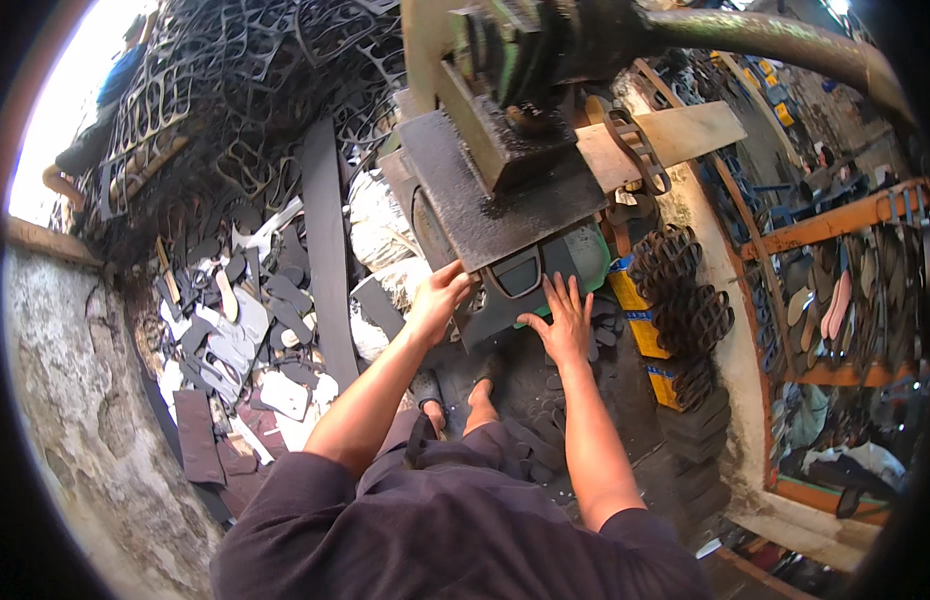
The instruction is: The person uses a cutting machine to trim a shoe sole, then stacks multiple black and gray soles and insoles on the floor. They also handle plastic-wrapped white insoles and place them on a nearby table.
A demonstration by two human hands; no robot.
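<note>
Head view: you stand over a cutting press, both forearms reaching up from the lower edge.
Right hand [563,322]: fingers spread flat, palm down on the dark rubber sheet [505,305]; it grips nothing.
Left hand [438,298]: fingers curled over the sheet's left edge, pinching it.
Sheet: one, directly under your fingertips, long axis running left to right between your hands.
Cutting die [518,272]: one sole-shaped loop, just beyond your right fingertips; right hand is nearer.
Press plate [495,200]: one, overhanging past both hands.
Offcuts [240,340]: too many to count, left of your left fingers.
</note>
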